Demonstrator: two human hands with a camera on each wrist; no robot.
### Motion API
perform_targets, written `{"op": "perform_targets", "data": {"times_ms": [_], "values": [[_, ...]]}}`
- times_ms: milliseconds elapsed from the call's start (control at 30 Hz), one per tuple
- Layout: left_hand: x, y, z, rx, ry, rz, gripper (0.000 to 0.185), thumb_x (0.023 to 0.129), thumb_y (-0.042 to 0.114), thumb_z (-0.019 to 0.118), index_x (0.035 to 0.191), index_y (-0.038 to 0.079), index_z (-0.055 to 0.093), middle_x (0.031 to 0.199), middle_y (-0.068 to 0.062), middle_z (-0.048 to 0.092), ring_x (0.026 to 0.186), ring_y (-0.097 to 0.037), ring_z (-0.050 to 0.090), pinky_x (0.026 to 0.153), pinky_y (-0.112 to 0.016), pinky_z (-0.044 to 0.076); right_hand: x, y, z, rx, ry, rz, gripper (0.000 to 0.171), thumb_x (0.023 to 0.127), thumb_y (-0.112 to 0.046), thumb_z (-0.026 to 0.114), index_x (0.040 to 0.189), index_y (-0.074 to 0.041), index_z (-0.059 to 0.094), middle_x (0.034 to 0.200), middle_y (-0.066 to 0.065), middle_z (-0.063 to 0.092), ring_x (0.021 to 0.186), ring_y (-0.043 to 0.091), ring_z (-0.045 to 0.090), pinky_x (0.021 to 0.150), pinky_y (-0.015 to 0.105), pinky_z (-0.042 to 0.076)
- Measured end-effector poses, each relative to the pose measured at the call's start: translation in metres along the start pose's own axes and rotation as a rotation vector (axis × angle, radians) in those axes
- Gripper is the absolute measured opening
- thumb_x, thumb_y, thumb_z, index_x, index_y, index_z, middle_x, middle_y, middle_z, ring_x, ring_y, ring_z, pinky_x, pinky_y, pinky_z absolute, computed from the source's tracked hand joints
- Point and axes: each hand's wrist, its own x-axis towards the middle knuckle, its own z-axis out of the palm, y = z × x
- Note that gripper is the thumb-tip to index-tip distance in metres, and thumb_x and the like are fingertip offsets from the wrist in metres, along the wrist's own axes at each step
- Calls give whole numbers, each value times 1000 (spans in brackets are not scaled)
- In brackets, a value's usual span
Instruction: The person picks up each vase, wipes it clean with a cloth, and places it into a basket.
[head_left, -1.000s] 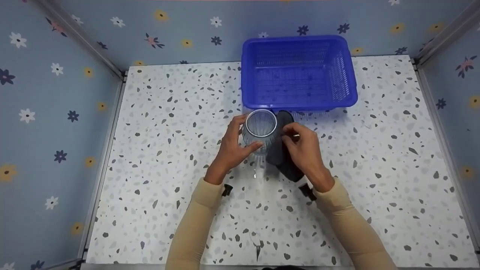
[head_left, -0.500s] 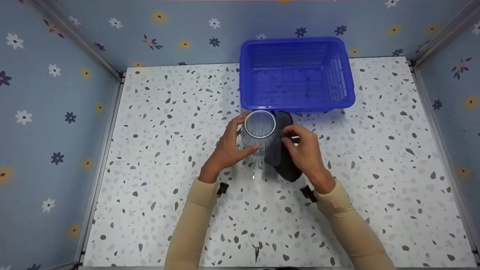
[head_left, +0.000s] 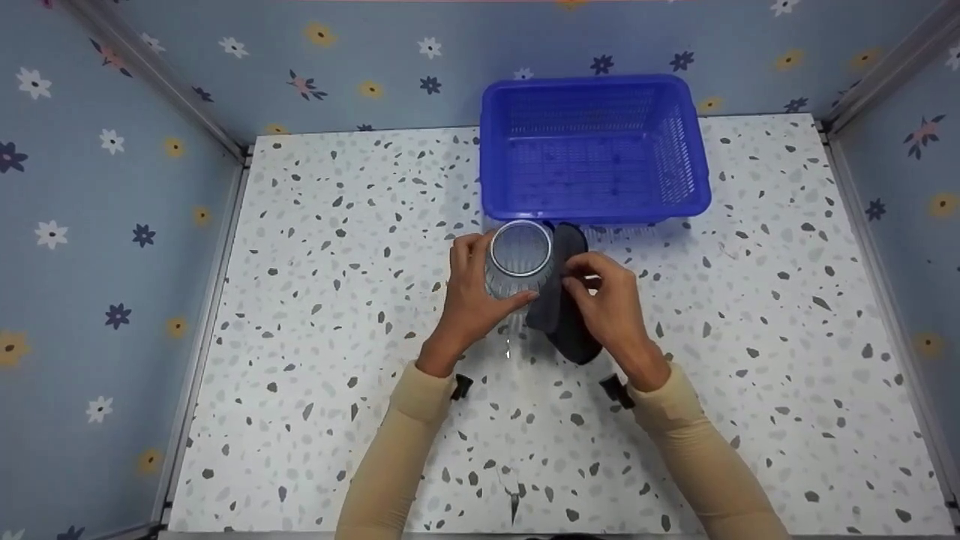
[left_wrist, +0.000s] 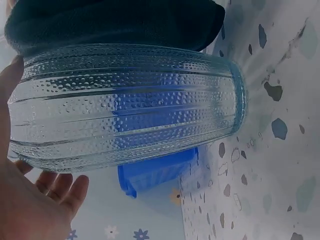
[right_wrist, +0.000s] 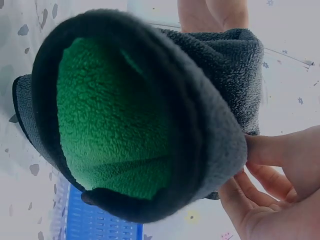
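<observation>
A clear ribbed glass vase [head_left: 517, 281], its side dimpled in the left wrist view, stands upright on the table in front of the basket. My left hand [head_left: 480, 296] holds it from the left, thumb on the near side and fingers around the far left. Against the vase's right side lies a dark grey towelling cloth [head_left: 571, 322], folded over. My right hand [head_left: 611, 292] pinches the cloth between thumb and fingertips. The right wrist view shows the cloth [right_wrist: 220, 75] curling into a loop with a green inner face; it hides most of the vase there.
Right behind the vase and cloth stands a blue plastic basket [head_left: 596, 214] with slotted walls. The speckled white table [head_left: 337, 247] is bounded by flower-patterned panels [head_left: 405, 67] at the back and both sides.
My left hand slid slightly left along the vase, then came back right, its thumb now farther across the near side. The right hand and cloth stay nearly in place.
</observation>
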Motion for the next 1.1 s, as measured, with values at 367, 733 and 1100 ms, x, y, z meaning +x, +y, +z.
{"op": "perform_targets", "data": {"times_ms": [367, 733, 1100], "values": [[8, -12, -20, -239, -180, 96, 77, 91, 24, 82, 153, 3, 41, 168, -11, 37, 156, -24, 32, 122, -46, 35, -2, -3, 0, 1, -5, -7, 12, 93, 10, 74, 104, 6, 74, 101, 18, 73, 95, 31, 74, 80, 37, 61], [4, -9, -12, -211, -77, 33, 83, 83, 31, 92, 149, 8, 47, 159, -7, 50, 143, -20, 49, 107, -42, 50, 2, -16, 1, -41, 1, -36, 12, 92, 8, 76, 104, 6, 74, 100, 18, 74, 91, 27, 73, 77, 34, 61], [2, -8, -9, -213, -62, 14, 82, 84, 31, 92, 149, 9, 47, 158, -6, 50, 143, -19, 48, 106, -44, 50, 1, -19, 4, -100, 13, -18, 12, 93, 7, 76, 105, 6, 74, 102, 19, 73, 91, 28, 72, 79, 42, 61]]}}
